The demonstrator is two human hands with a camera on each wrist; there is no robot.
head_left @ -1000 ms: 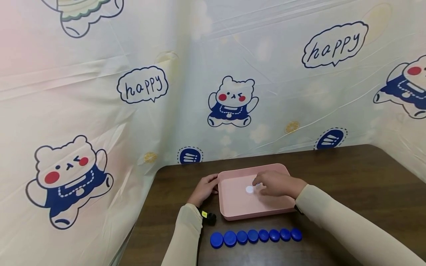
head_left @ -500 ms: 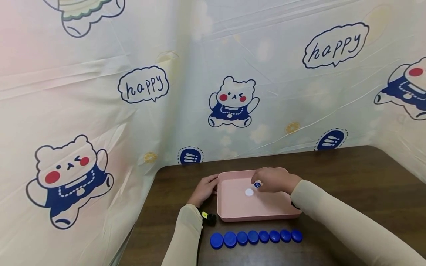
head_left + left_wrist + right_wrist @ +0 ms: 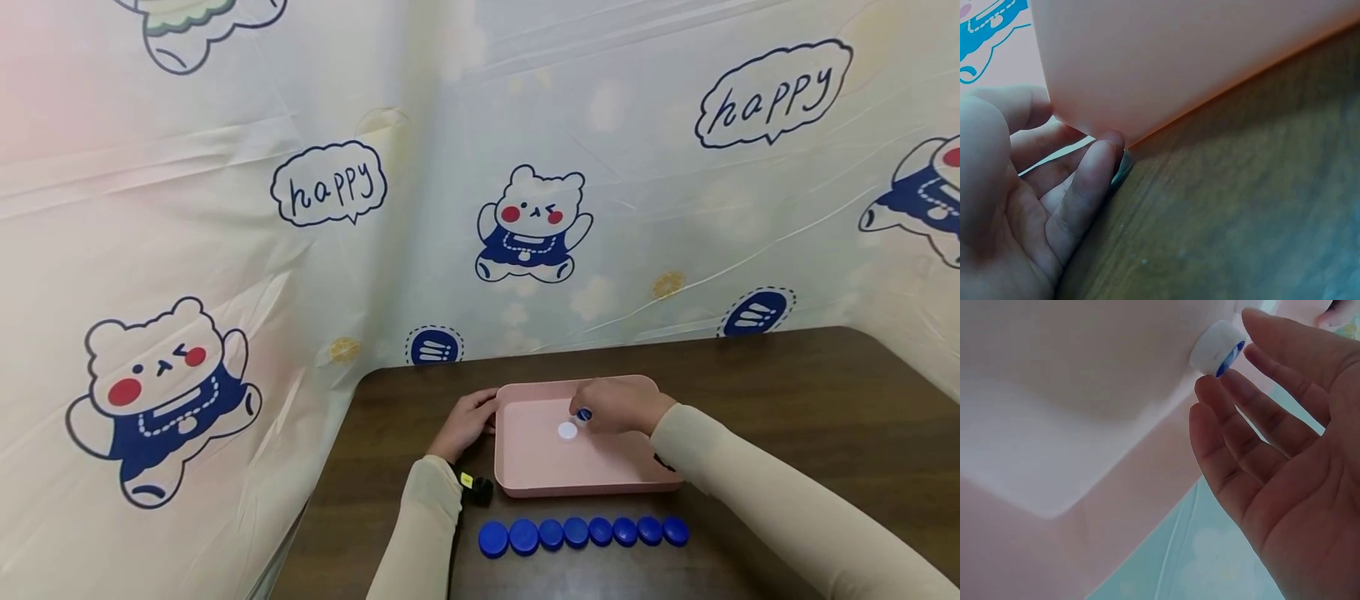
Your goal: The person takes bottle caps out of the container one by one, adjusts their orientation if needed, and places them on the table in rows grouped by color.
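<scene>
A shallow pink tray (image 3: 528,467) lies on the table. My left hand (image 3: 463,425) holds its left side; in the left wrist view its thumb (image 3: 1088,181) and fingers are at the tray's corner. Inside the tray, my right hand (image 3: 618,406) has its thumb and fingertips around a small round white cap with a blue-marked face (image 3: 1216,350). That blue face (image 3: 584,414) shows between the fingers in the head view. A white disc (image 3: 567,430) lies on the tray floor just left of the right hand.
Several blue round caps (image 3: 576,532) form a row in front of the tray, on the dark wooden table (image 3: 780,400). A black wrist camera (image 3: 480,490) sits at the left wrist. A printed curtain (image 3: 637,208) hangs behind the table.
The right hand has come down and closed around the blue-marked cap. The tray's right side has shifted slightly toward me. My left hand keeps its place, and the blue row is unchanged.
</scene>
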